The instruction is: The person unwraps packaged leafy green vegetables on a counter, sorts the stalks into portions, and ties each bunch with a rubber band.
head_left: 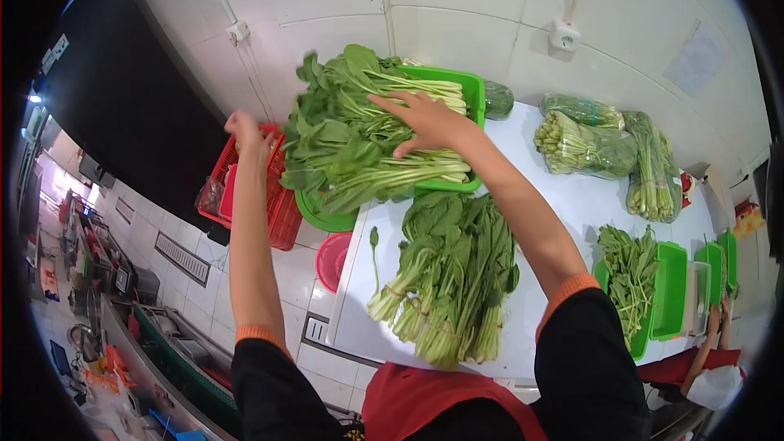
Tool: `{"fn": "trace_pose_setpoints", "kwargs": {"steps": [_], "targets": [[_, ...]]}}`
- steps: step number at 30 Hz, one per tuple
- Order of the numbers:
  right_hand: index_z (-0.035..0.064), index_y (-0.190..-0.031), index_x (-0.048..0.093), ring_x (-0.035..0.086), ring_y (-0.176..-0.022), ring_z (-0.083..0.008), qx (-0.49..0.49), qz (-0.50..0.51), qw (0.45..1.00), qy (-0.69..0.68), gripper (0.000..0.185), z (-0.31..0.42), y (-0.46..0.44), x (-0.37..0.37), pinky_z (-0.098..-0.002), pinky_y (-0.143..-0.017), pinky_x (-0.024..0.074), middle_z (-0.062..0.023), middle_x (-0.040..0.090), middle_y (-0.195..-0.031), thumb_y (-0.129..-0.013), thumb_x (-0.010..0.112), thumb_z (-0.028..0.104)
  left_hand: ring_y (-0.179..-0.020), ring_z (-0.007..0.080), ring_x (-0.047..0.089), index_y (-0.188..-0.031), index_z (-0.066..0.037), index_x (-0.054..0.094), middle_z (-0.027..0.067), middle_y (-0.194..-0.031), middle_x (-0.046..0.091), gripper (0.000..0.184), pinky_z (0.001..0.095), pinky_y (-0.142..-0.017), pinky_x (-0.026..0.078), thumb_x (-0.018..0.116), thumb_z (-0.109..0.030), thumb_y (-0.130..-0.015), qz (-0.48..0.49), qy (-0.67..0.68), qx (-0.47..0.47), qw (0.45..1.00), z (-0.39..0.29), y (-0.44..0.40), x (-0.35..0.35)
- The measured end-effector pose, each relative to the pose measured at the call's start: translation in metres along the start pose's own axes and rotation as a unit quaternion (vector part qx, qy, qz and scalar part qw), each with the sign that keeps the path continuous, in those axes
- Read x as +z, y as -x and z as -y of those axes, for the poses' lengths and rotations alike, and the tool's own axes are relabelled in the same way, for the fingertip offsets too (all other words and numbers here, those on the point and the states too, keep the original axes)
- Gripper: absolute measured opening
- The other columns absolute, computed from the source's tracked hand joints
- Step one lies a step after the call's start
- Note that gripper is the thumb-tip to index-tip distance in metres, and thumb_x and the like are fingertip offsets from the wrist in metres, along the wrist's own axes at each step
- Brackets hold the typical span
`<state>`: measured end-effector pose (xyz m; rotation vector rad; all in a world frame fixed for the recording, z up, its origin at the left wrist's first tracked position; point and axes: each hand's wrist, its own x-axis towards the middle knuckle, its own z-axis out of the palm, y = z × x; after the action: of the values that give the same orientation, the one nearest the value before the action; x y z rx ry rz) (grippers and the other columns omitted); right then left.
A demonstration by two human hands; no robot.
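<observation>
My right hand (429, 122) lies with its fingers spread on a large heap of leafy green vegetables (351, 114). The heap fills a green basket (474, 98) and spills over its left side, leaves to the left and pale stems to the right. My left hand (249, 135) is raised over the red crate (282, 224), fingers curled; what they hold, if anything, is hidden. Nearer to me, tied bunches of the same greens (449, 278) lie on the white table (359, 318), with a single loose stem (375, 257) beside them.
Plastic-wrapped bundles of greens (588, 147) lie at the table's right. Beyond are green bins (670, 290), one holding greens (629, 278), and a co-worker's arms (714, 335). A pink basin (333, 261) and a green round container (327, 216) stand left of the table.
</observation>
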<state>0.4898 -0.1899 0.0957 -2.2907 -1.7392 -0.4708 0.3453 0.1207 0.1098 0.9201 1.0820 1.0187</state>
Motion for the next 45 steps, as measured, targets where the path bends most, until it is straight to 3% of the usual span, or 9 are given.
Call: {"fn": "trace_pose_setpoints", "kwargs": {"steps": [4,11,22,27,31,34,40,42,45], "targets": [[0.0131,-0.142,0.051,0.061,-0.116,-0.03,0.135,-0.042,0.94,-0.311,0.076,-0.066,0.028,-0.009,-0.0376,-0.09,0.0526,-0.0142,0.059,-0.132,-0.078,0.082,0.04,-0.117,0.0265,0.048,-0.128,-0.015,0.059,0.0141,-0.121,0.055,0.034,0.0441,-0.096,0.041,0.054,-0.027,-0.098,0.072,-0.156,0.343,0.924,0.034,-0.003,-0.047],[0.0074,-0.123,0.063,0.062,-0.104,-0.033,0.157,0.061,0.953,-0.253,0.046,-0.068,0.07,0.023,-0.0403,-0.09,0.0494,-0.0152,0.063,-0.107,-0.086,0.074,0.033,-0.115,0.0258,0.049,-0.117,-0.026,0.068,0.0046,-0.111,0.061,0.036,0.0459,-0.101,0.032,0.075,-0.028,-0.082,0.344,-0.41,0.722,0.438,0.073,0.141,-0.022],[0.0128,-0.128,0.059,0.06,-0.103,-0.0275,0.174,-0.073,0.975,-0.12,0.04,-0.006,0.124,-0.019,-0.0383,-0.085,0.0442,-0.0065,0.063,-0.117,-0.09,0.069,0.023,-0.111,0.0264,0.052,-0.116,-0.02,0.067,0.0015,-0.109,0.062,0.031,0.0457,-0.097,0.036,0.069,-0.014,-0.086,0.265,-0.423,0.673,0.545,0.06,0.181,-0.058],[0.0099,-0.103,0.063,0.063,-0.066,-0.0243,0.351,-0.052,0.904,-0.239,0.017,0.079,0.235,-0.049,-0.0372,-0.064,0.0462,-0.0061,0.068,-0.079,-0.092,0.067,0.023,-0.082,0.0268,0.062,-0.103,-0.006,0.066,0.0093,-0.097,0.068,0.018,0.0367,-0.079,0.05,0.064,0.0,-0.087,0.521,-0.346,0.231,0.745,0.123,0.247,-0.16],[0.0062,-0.094,0.065,0.061,-0.051,-0.0245,0.412,-0.016,0.863,-0.292,0.017,0.142,0.314,-0.035,-0.0361,-0.05,0.0457,-0.0104,0.067,-0.068,-0.093,0.067,0.023,-0.094,0.0363,0.059,-0.121,0.0,0.056,0.0191,-0.108,0.062,0.067,0.0433,-0.079,0.048,0.079,-0.044,-0.076,0.533,-0.484,0.271,0.64,0.174,0.364,-0.206],[0.0061,-0.096,0.065,0.062,-0.052,-0.0241,0.476,-0.004,0.82,-0.317,0.017,0.179,0.338,-0.032,-0.0357,-0.051,0.0458,-0.0114,0.067,-0.069,-0.093,0.067,0.023,-0.099,0.0402,0.055,-0.13,0.004,0.046,0.0254,-0.113,0.057,0.079,0.0449,-0.081,0.048,0.08,-0.042,-0.075,0.459,-0.527,0.324,0.637,0.184,0.395,-0.209],[0.005,-0.093,0.067,0.06,-0.065,-0.0295,0.445,-0.059,0.847,-0.285,0.018,0.223,0.331,-0.03,-0.0405,-0.062,0.0447,-0.0119,0.067,-0.073,-0.092,0.068,0.023,-0.095,0.0399,0.063,-0.125,0.002,0.055,0.0251,-0.104,0.059,0.06,0.0431,-0.075,0.051,0.076,-0.03,-0.078,0.462,-0.505,0.266,0.679,0.176,0.375,-0.198],[0.0055,-0.091,0.067,0.058,-0.079,-0.0303,0.455,-0.056,0.845,-0.274,0.025,0.222,0.327,-0.027,-0.0425,-0.074,0.0422,-0.0112,0.067,-0.08,-0.094,0.066,0.031,-0.087,0.0323,0.066,-0.107,0.001,0.067,0.0202,-0.093,0.062,0.037,0.0386,-0.072,0.051,0.072,-0.027,-0.082,0.54,-0.508,-0.019,0.671,0.152,0.364,-0.182],[0.0056,-0.09,0.067,0.057,-0.085,-0.0306,0.452,0.016,0.873,-0.182,0.039,0.218,0.322,-0.027,-0.0446,-0.079,0.0379,-0.0102,0.067,-0.085,-0.094,0.061,0.043,-0.082,0.0223,0.065,-0.095,-0.001,0.071,0.0149,-0.089,0.063,0.021,0.031,-0.072,0.05,0.064,-0.021,-0.09,0.536,-0.488,0.09,0.683,0.166,0.356,-0.188]]}}
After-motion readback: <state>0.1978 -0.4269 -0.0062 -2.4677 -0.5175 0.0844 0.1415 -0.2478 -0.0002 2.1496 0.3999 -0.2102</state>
